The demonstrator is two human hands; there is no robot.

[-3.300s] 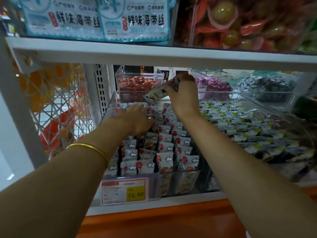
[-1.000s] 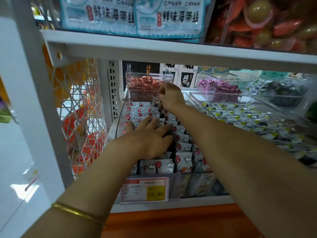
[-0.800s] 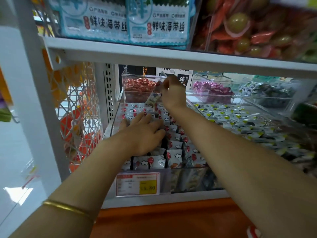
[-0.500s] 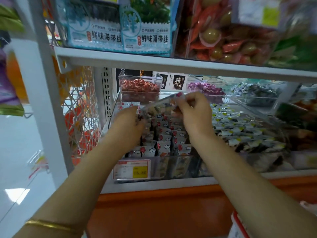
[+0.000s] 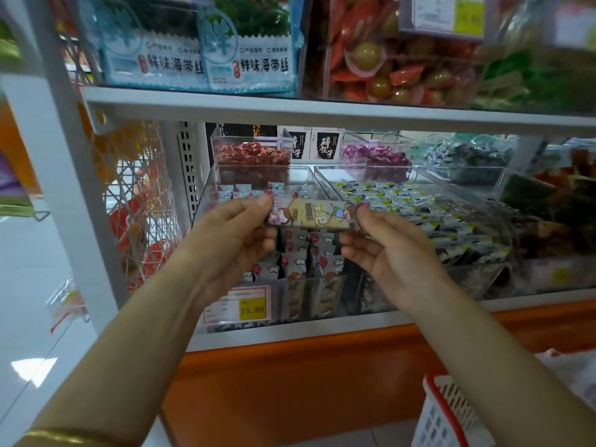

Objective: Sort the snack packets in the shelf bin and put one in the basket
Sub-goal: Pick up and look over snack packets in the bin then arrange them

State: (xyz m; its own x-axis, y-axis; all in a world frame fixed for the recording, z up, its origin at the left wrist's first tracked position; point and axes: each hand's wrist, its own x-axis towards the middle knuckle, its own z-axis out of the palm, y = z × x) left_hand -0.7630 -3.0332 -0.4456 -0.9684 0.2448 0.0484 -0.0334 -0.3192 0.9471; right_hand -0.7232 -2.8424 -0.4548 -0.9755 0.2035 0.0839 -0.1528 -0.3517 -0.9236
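Pkt [image 5: 311, 214] is now lifted out of bin [image 5: 201, 204], I pinch its ends w/ L hand [image 5: 232, 233] + R hand [image 5: 387, 250], so basket [image 5: 442, 414] is next.

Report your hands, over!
Left hand, right hand each pinch an end of the yellowish printed snack packet. Held level before the clear plastic bin. White red-rimmed basket low right, nothing blocking.

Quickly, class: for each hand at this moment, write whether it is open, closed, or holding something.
Left hand: closed, pinching the left end of the snack packet.
Right hand: closed, pinching the same packet's right end.
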